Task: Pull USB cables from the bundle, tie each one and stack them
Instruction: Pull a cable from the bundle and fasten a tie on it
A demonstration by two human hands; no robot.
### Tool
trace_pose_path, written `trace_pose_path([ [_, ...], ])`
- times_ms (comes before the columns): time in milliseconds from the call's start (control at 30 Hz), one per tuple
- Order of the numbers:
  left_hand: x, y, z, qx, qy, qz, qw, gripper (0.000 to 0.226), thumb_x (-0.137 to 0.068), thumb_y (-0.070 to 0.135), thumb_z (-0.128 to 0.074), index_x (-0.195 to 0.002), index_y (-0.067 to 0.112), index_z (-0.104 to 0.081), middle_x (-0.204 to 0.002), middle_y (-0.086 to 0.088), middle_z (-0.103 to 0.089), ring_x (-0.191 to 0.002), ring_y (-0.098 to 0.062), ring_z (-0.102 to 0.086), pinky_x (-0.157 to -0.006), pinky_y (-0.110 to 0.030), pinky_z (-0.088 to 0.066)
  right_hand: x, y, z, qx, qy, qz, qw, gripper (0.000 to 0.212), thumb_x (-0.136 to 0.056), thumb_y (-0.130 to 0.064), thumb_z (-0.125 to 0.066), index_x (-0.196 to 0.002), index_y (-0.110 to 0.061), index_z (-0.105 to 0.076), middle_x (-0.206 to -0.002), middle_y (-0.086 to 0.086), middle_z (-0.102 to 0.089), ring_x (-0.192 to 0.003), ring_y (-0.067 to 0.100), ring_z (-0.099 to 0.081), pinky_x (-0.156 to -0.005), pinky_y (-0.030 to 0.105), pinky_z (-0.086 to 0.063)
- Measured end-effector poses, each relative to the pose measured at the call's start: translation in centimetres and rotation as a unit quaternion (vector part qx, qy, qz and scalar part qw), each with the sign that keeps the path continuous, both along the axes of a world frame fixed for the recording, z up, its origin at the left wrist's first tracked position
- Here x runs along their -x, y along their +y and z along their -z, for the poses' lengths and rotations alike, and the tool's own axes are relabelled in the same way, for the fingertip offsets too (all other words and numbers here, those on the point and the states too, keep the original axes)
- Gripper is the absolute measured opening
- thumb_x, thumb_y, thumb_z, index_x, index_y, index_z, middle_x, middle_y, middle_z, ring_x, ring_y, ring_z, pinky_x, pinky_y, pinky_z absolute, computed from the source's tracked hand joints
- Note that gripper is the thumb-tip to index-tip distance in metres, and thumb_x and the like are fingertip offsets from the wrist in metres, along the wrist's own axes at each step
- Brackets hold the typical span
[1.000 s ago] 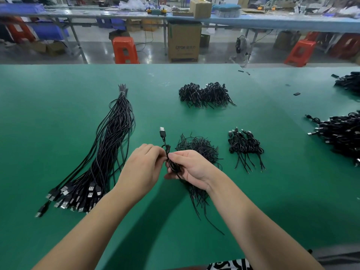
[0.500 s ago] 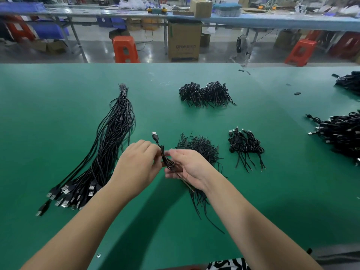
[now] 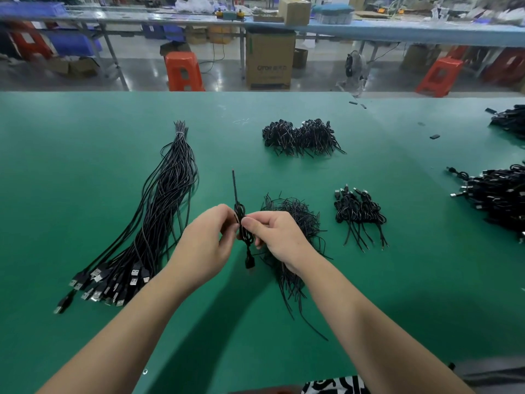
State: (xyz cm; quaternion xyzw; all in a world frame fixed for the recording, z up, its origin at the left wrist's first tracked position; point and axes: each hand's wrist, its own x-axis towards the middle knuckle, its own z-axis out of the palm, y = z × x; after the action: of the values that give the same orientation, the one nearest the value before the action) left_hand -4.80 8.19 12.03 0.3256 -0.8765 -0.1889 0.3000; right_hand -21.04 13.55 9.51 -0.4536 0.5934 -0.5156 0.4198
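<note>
A long bundle of black USB cables [image 3: 159, 217] lies at the left on the green table [image 3: 85, 166], plugs toward me. Both hands hold one coiled black USB cable [image 3: 242, 223] above the table centre. My left hand [image 3: 207, 243] pinches the coil from the left, my right hand [image 3: 277, 237] pinches it from the right. The cable's bare end sticks straight up and its plug [image 3: 250, 261] hangs below. Just right of my hands sits a small stack of tied cables [image 3: 358, 214].
A loose heap of thin black ties [image 3: 295, 220] lies under my right hand. More tied cable piles [image 3: 301, 136] sit farther back, and a big pile [image 3: 500, 197] lies at the right edge. Red stools and cardboard boxes stand beyond the table's far edge.
The coiled cable has been flipped: its plug pointed up before and now hangs down, with the bare end up. Both hands shifted slightly while turning it.
</note>
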Motion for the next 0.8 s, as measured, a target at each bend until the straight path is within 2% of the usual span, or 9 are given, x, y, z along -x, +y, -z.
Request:
trace_pose_path([
  [100,-0.1,-0.2,0.3,0.213,-0.094,0.038,0.972,0.004,-0.089,0.006,-0.059,-0.086,0.007,-0.061,-0.079,-0.006,-0.057,-0.073,-0.032,-0.054,-0.067,-0.043,-0.045,-0.1,0.1,-0.3,-0.026,-0.064,-0.022,0.997,0.019,-0.1,-0.024,-0.061,-0.093,-0.016,-0.077,-0.071,0.001,-0.072,-0.055,0.008,-0.053,-0.052,0.018,-0.043],
  [200,0.1,0.0,0.6,0.242,-0.105,0.047,0.964,0.005,-0.089,0.007,-0.059,-0.086,0.008,-0.062,-0.079,-0.006,-0.057,-0.073,-0.032,-0.054,-0.067,-0.041,-0.043,-0.1,0.0,-0.4,-0.045,-0.101,-0.019,0.994,0.013,-0.099,-0.024,-0.062,-0.109,-0.016,-0.068,-0.069,0.006,-0.069,-0.06,0.014,-0.059,-0.048,0.022,-0.042],
  [267,0.2,0.4,0.5,0.134,-0.057,0.032,0.989,0.008,-0.092,0.01,-0.055,-0.087,0.01,-0.06,-0.081,-0.002,-0.06,-0.077,-0.028,-0.056,-0.071,-0.039,-0.045,0.1,0.0,-0.3,-0.03,-0.121,-0.027,0.992,0.011,-0.101,-0.019,-0.059,-0.109,-0.019,-0.067,-0.073,0.008,-0.069,-0.065,0.017,-0.062,-0.05,0.023,-0.044],
  [367,0.2,0.0,0.6,-0.072,0.036,-0.031,0.996,0.014,-0.097,0.013,-0.056,-0.083,0.017,-0.058,-0.072,0.014,-0.063,-0.068,-0.004,-0.054,-0.065,-0.017,-0.04,0.3,0.1,0.0,-0.016,-0.161,-0.061,0.985,0.019,-0.101,-0.01,-0.056,-0.11,-0.018,-0.07,-0.087,0.009,-0.071,-0.065,0.015,-0.061,-0.057,0.022,-0.048],
  [467,0.4,-0.7,0.9,-0.287,0.114,-0.059,0.949,0.019,-0.097,0.013,-0.06,-0.078,0.017,-0.062,-0.06,0.012,-0.059,-0.053,-0.003,-0.044,-0.054,-0.02,-0.034,0.2,0.2,0.2,0.002,-0.156,-0.078,0.985,0.026,-0.094,0.002,-0.063,-0.116,-0.012,-0.07,-0.094,0.009,-0.07,-0.072,0.012,-0.062,-0.066,0.021,-0.053],
  [567,0.4,-0.7,1.2,-0.368,0.15,-0.064,0.915,0.019,-0.097,0.012,-0.061,-0.078,0.014,-0.064,-0.062,0.005,-0.06,-0.057,-0.009,-0.046,-0.057,-0.027,-0.036,0.0,0.1,0.5,-0.002,-0.089,-0.032,0.996,0.021,-0.093,-0.006,-0.069,-0.095,-0.024,-0.078,-0.072,-0.007,-0.065,-0.057,0.007,-0.048,-0.053,0.021,-0.039],
  [667,0.5,-0.4,1.3,-0.295,0.129,-0.068,0.944,0.017,-0.096,0.014,-0.061,-0.079,0.016,-0.06,-0.064,0.006,-0.057,-0.057,-0.007,-0.044,-0.059,-0.026,-0.037,0.0,0.1,0.7,-0.022,-0.068,-0.003,0.997,0.005,-0.091,-0.025,-0.074,-0.089,-0.027,-0.079,-0.06,-0.011,-0.054,-0.053,0.009,-0.033,-0.049,0.025,-0.027],
  [733,0.5,-0.1,1.4,-0.153,0.083,-0.068,0.982,0.014,-0.096,0.013,-0.059,-0.082,0.017,-0.057,-0.068,0.009,-0.056,-0.06,-0.005,-0.046,-0.06,-0.02,-0.038,-0.2,0.1,0.8,-0.037,-0.071,-0.004,0.997,0.013,-0.095,-0.029,-0.069,-0.084,-0.028,-0.078,-0.058,-0.005,-0.052,-0.052,0.012,-0.033,-0.047,0.025,-0.027],
  [800,0.3,0.2,1.3,0.009,0.038,-0.037,0.999,0.011,-0.096,0.006,-0.054,-0.087,0.013,-0.057,-0.078,0.004,-0.057,-0.073,-0.011,-0.051,-0.069,-0.027,-0.041,-0.6,0.0,0.8,-0.041,-0.095,-0.013,0.994,0.027,-0.098,-0.03,-0.065,-0.074,-0.029,-0.076,-0.057,0.0,-0.04,-0.051,0.014,-0.028,-0.045,0.024,-0.024],
])
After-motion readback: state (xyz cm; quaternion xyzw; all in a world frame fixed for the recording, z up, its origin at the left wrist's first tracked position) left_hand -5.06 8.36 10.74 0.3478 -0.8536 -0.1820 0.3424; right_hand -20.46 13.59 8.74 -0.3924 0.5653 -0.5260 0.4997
